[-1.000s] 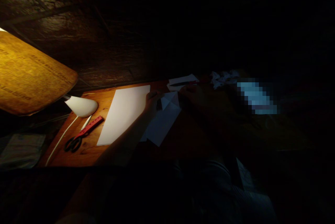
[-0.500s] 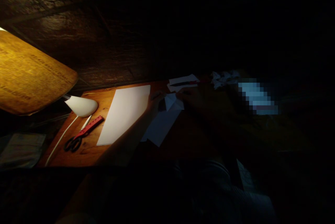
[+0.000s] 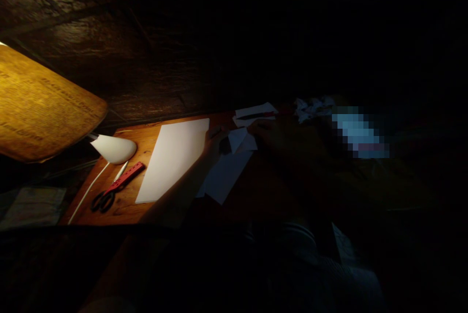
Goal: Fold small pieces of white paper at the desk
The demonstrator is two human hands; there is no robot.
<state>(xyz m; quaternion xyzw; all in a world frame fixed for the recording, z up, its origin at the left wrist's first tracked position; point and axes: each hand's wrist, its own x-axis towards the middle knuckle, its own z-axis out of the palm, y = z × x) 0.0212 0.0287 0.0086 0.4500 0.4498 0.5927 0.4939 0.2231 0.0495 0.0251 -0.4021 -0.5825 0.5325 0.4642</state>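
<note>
In dim light a small folded piece of white paper [image 3: 242, 141] is held between my two hands over the wooden table. My left hand [image 3: 216, 138] grips its left edge, fingers bent. From the right, my right hand [image 3: 263, 128] closes on its upper right corner; most of that hand is lost in shadow. Just below the folded paper lies a flat white sheet [image 3: 227, 176], partly covered by it. Left of my left hand rests a larger stack of white paper [image 3: 174, 159], brightly lit, with my left forearm crossing its right edge.
A lamp with a yellow shade [image 3: 44, 103] and white base [image 3: 115, 149] stands at the left. Near it lie scissors [image 3: 104, 201] and a red perforated strip [image 3: 127, 175]. Behind my hands are paper pieces [image 3: 256, 110] and crumpled paper [image 3: 312, 108]. A blurred bright screen [image 3: 356, 130] glows right.
The folded paper has shifted very slightly, and my right hand sits a little higher at its corner. Both hands keep hold of it. The view has tilted a little.
</note>
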